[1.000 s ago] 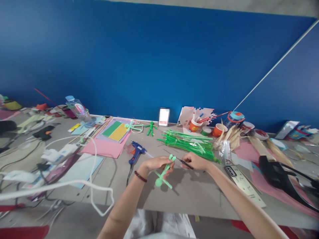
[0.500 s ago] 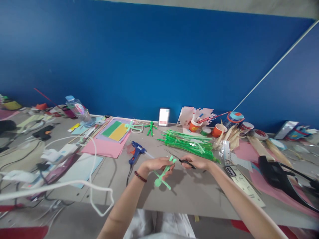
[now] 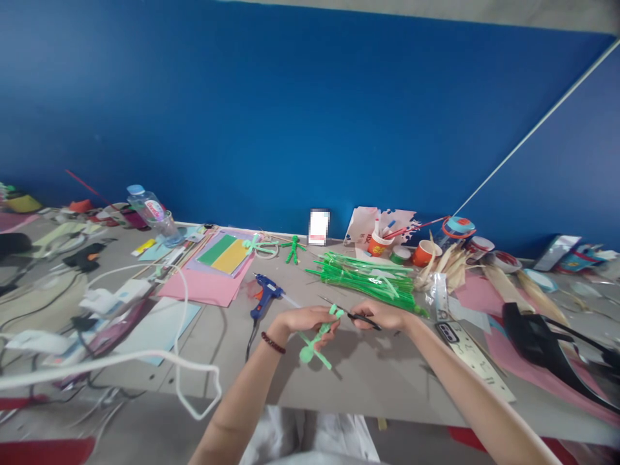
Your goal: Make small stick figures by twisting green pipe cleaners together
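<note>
Near the front middle of the table, my left hand is closed on a light green pipe-cleaner figure, whose round head hangs toward me and whose legs point away. My right hand grips a pair of black-handled scissors. The scissor blades reach left to the figure's leg ends, close to my left fingertips; whether they touch I cannot tell. Beyond my hands lies a bundle of green pipe cleaners in clear wrapping. A finished-looking dark green figure rests against the back of the table.
A blue glue gun lies left of my hands, its cord running to the table edge. White cables loop at the left. A phone and a black headset-like object lie right. Paper cups stand behind.
The scissors have shifted slightly, with their blades now nearer the figure's leg ends. My left hand stays almost still around the figure.
</note>
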A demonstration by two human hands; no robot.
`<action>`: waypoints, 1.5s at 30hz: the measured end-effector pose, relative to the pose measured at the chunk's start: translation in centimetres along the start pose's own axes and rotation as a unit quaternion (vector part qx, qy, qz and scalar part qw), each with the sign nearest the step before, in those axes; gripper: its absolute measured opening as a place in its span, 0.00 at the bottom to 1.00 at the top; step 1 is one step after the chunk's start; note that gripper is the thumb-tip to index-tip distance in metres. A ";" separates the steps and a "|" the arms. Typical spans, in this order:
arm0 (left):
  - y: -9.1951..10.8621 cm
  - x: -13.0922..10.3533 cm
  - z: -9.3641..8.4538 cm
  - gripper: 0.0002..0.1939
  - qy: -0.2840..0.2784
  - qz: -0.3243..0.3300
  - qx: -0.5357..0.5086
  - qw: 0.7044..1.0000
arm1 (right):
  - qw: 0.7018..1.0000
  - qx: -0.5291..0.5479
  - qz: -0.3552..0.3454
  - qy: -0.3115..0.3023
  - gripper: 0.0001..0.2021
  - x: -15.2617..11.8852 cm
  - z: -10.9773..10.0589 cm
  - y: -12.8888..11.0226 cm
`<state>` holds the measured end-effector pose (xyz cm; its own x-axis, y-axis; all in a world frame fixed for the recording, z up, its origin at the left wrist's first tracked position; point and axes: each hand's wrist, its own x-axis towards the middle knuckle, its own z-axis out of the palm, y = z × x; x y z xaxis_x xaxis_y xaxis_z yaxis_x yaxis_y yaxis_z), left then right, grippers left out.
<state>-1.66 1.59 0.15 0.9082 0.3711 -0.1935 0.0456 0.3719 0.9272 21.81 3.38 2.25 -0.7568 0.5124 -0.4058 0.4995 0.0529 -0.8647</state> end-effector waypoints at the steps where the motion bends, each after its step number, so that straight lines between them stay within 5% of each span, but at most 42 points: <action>1: 0.0 0.0 0.0 0.17 0.001 -0.001 0.000 1.000 | 1.000 0.005 -0.002 -0.004 0.23 0.0 0.0 -0.1; 24: -0.1 0.0 -0.2 0.15 -0.017 0.007 -0.012 1.000 | 0.995 -0.053 -0.021 0.087 0.25 -0.2 0.2 0.4; 30: -0.1 0.0 -0.1 0.16 -0.018 0.010 -0.014 1.000 | 0.998 0.049 -0.029 0.015 0.23 -0.4 0.4 -0.5; 45: 0.0 0.0 -0.1 0.15 -0.008 0.008 -0.016 1.000 | 0.998 0.068 -0.016 -0.010 0.24 -0.3 0.5 -0.6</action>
<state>-1.75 1.67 0.14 0.9151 0.3639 -0.1738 0.0186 0.3925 0.9195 21.47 2.75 2.73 -0.7802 0.4954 -0.3818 0.4143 -0.0479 -0.9089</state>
